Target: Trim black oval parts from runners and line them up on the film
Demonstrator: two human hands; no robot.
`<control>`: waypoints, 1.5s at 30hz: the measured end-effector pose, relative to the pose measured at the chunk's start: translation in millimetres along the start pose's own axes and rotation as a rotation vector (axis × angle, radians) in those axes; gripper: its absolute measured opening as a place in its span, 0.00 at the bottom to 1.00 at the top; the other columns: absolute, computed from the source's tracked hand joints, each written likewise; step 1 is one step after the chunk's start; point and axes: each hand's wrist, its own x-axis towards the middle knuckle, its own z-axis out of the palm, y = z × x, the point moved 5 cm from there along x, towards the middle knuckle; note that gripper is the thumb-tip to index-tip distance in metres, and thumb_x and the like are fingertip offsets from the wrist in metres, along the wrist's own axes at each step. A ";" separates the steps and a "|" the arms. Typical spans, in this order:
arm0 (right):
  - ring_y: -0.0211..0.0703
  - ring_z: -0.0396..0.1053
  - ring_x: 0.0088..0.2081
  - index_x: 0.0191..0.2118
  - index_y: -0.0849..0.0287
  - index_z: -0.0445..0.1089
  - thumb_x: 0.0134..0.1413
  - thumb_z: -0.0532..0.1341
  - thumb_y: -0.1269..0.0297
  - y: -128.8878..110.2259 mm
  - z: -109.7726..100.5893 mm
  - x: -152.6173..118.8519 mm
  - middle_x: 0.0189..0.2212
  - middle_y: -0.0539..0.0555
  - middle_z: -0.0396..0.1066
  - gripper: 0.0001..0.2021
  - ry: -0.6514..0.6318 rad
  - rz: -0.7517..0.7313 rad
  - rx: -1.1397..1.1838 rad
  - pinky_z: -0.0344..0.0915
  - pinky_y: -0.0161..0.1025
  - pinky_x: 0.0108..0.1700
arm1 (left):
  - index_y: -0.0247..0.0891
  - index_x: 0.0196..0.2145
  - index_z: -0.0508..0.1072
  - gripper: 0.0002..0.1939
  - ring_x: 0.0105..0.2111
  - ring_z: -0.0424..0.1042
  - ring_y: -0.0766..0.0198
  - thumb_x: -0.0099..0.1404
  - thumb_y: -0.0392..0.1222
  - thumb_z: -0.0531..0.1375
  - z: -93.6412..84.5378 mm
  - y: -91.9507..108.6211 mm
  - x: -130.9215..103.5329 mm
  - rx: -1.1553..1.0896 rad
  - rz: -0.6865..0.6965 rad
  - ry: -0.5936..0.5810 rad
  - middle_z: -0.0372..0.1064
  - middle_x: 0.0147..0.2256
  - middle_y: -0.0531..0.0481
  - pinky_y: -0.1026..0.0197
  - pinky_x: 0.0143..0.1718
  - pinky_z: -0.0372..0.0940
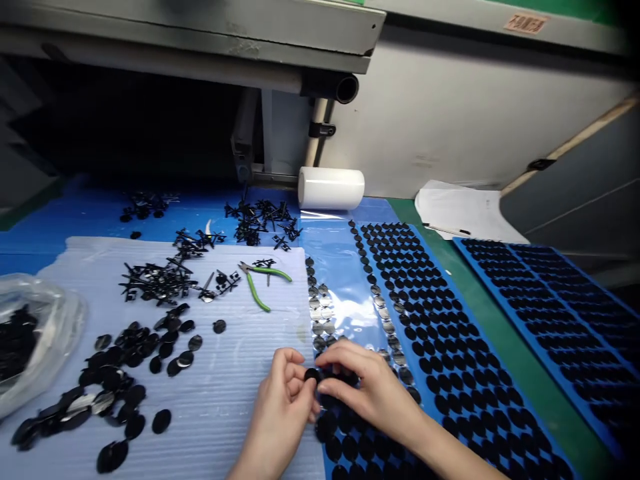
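Between the fingertips of my left hand is a small black disc, pinched by thumb and finger. My right hand comes in from the right, its thumb and index finger curved in at the disc's edge. Both hands hover over the left border of a blue film sheet bearing rows of black discs. To the left, a loose heap of black discs lies on a pale ribbed foam sheet. Some discs under my right hand are hidden.
Green-handled nippers lie open on the foam near black plastic sprue pieces. A clear bag of black parts stands at far left. At the back are a white film roll and papers; another disc-covered sheet lies right.
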 end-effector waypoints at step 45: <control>0.43 0.62 0.40 0.39 0.56 0.65 0.55 0.55 0.67 38.4 -33.8 -8.3 0.35 0.53 0.66 0.06 0.187 0.042 -0.392 0.57 0.41 0.42 | 0.42 0.36 0.54 0.09 0.22 0.68 0.67 0.57 0.39 0.52 18.4 0.1 13.5 0.183 0.005 -0.080 0.60 0.25 0.58 0.63 0.24 0.65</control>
